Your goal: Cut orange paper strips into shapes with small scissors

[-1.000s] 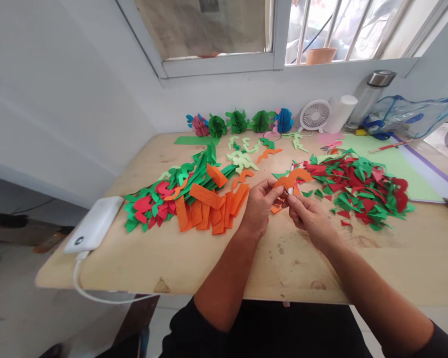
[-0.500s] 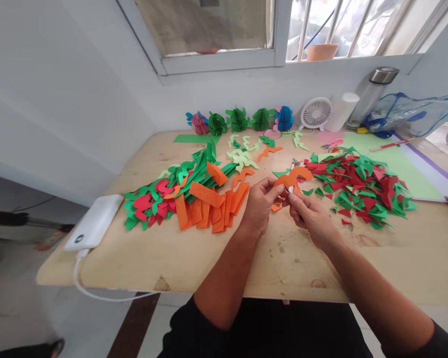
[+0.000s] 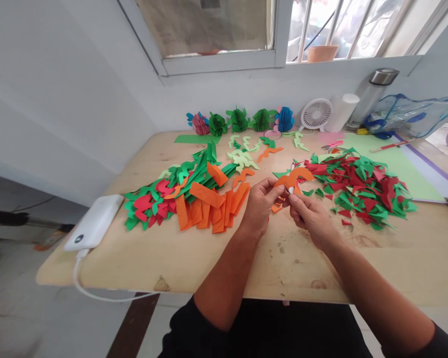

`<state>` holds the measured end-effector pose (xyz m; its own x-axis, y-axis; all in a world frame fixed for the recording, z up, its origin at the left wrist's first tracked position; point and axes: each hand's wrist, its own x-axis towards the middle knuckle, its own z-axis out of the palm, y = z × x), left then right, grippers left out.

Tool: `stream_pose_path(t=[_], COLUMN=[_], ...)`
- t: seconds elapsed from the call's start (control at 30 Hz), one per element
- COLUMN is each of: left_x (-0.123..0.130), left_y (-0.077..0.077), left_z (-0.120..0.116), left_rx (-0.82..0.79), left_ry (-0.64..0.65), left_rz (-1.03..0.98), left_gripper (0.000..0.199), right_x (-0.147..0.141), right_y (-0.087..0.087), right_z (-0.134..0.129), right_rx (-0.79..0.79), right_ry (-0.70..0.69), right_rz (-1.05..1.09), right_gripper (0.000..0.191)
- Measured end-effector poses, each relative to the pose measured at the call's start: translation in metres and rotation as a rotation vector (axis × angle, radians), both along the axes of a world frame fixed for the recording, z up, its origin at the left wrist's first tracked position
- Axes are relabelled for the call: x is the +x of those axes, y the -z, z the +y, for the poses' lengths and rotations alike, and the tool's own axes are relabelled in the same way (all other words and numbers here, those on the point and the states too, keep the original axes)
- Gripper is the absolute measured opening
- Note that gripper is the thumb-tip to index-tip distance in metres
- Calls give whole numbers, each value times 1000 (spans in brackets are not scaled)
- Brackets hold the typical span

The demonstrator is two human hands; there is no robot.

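Between thumb and fingers, my left hand [image 3: 260, 204] pinches a wavy orange paper cutout [image 3: 300, 174] above the table. My right hand [image 3: 310, 215] is closed close beside it, at the cutout's lower edge; what its fingers hold is too small to make out. A thin white item [image 3: 291, 189] shows between the fingertips, partly covered by the orange paper. Left of my hands lie folded orange strips [image 3: 205, 195] and green paper strips [image 3: 199, 174]. To the right is a heap of red and green scraps [image 3: 369, 184].
A white power bank [image 3: 93, 222] with a cable lies at the table's left edge. Along the wall stand paper honeycomb figures [image 3: 237, 119], a small fan [image 3: 316, 114], a white cylinder [image 3: 347, 112] and a bottle [image 3: 371, 97]. A clear bag [image 3: 414, 115] is at the back right.
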<state>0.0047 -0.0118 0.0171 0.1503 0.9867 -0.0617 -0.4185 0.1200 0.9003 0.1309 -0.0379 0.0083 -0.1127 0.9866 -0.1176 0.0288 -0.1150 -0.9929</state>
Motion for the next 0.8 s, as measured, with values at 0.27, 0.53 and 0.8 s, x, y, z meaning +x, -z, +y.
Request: stream_pose_path(t=[0.27,0.53,0.8], left_x=[0,0,0], left_y=[-1,0,0], left_z=[-1,0,0], left_rx=[-1,-10,-10], left_ry=[3,3,0], left_rz=[0,-3,10], left_gripper=[17,18,17], right_x=[-1,0,1], right_y=[-1,1,4], right_z=[0,0,1], right_rx=[-11,-5,1], right_ry=[3,-5,1], right_rz=[4,2,11], right_gripper=[51,50,49])
